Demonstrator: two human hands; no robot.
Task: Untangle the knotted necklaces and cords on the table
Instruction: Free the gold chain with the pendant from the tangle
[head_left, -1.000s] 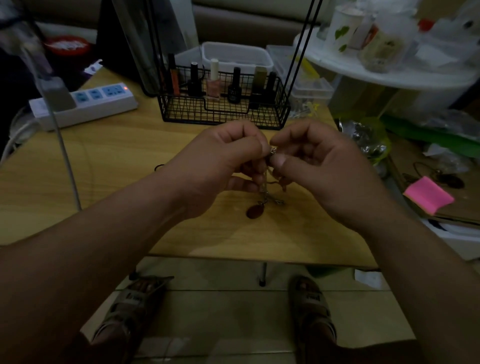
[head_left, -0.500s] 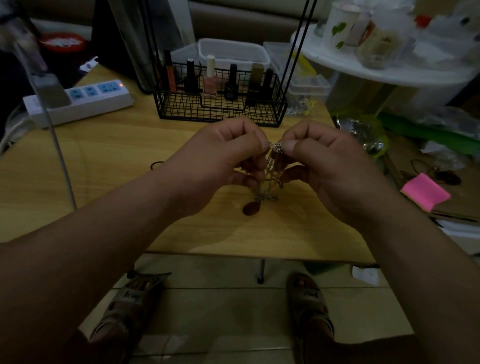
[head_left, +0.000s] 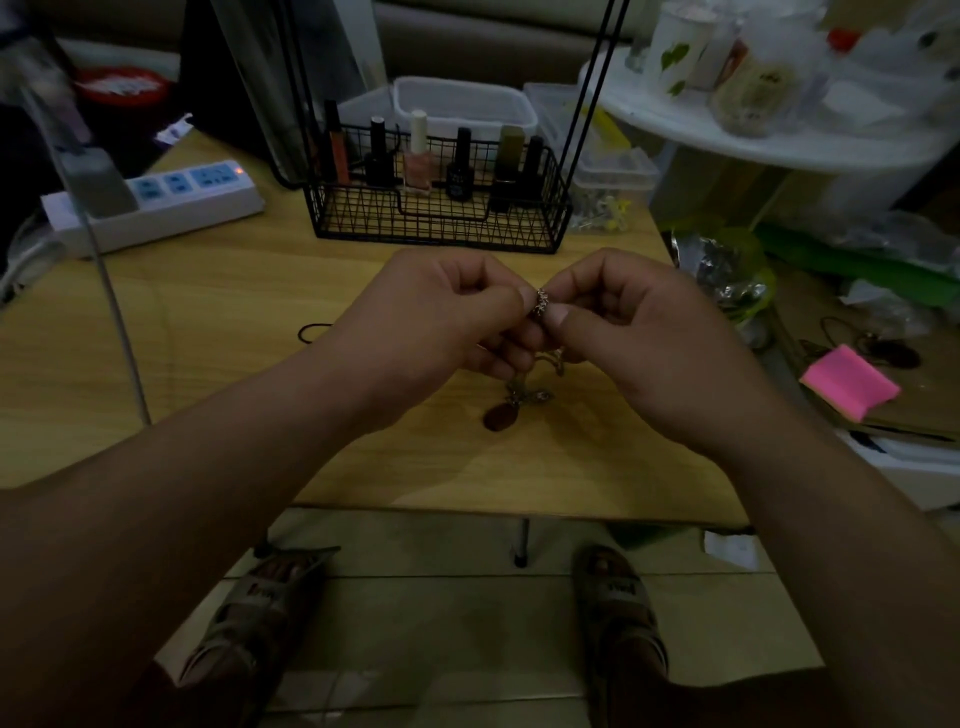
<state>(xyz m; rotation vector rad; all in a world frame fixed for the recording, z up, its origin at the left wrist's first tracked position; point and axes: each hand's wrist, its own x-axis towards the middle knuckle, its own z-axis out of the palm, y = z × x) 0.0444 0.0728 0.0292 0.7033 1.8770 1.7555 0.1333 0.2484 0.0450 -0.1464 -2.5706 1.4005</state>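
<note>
The knotted necklace (head_left: 542, 302) was held up just above the table (head_left: 208, 332), its brown pendant (head_left: 500, 417) hanging low. The left hand (head_left: 447, 322) and right hand (head_left: 634, 332) each had a grip pinching the chain. A hard pull could make the knot tighter or snap the thin chain. A black cord (head_left: 311, 332) lay near the left wrist, and a wire basket (head_left: 436, 223) stood behind. The hands hid much of the knot.

One necklace tangle (head_left: 542, 302), one pendant (head_left: 500, 417), six bottles (head_left: 417, 161) in one basket (head_left: 436, 231), one power strip (head_left: 166, 200), one pink pad (head_left: 851, 383), two sandals (head_left: 618, 595).
</note>
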